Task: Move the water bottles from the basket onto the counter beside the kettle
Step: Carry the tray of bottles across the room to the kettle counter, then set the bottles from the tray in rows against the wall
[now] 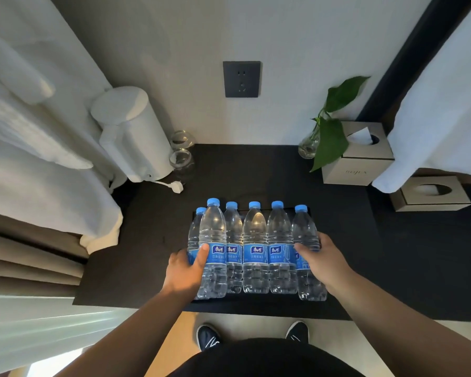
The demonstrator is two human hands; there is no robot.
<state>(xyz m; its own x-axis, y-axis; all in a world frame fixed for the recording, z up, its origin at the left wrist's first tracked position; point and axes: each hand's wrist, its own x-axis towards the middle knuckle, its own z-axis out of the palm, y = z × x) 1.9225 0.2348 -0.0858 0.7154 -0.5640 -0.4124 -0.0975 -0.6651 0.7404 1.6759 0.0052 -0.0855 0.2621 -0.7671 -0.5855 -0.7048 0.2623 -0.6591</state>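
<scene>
6 clear water bottles (254,240) with blue caps and blue labels stand upright in a row in a shallow black basket (256,302), in front of the kettle (136,137) and to its right, well apart from it. The left hand (186,270) is clamped on the second bottle from the kettle side (214,229), with the thumb laid across its label and the fingers wrapped behind. This bottle sits forward of its neighbours and partly covers the end bottle (194,235). The right hand (320,257) grips the bottle farthest from the kettle (305,229) at label height, its fingers curled round it. I cannot tell whether either held bottle has left the basket floor.

The basket rests on a dark counter (152,240). The white kettle stands at the counter's back, its white plug (177,187) lying loose on the counter just in front of it. 2 glass tumblers (181,159) sit just right of the kettle. Farther right of the kettle, a dark wall socket (242,79) is set in the wall, and beyond it stand a green cutting in a glass vase (330,131) and 2 tissue boxes (359,159). White towelling (38,159) hangs left of the kettle.
</scene>
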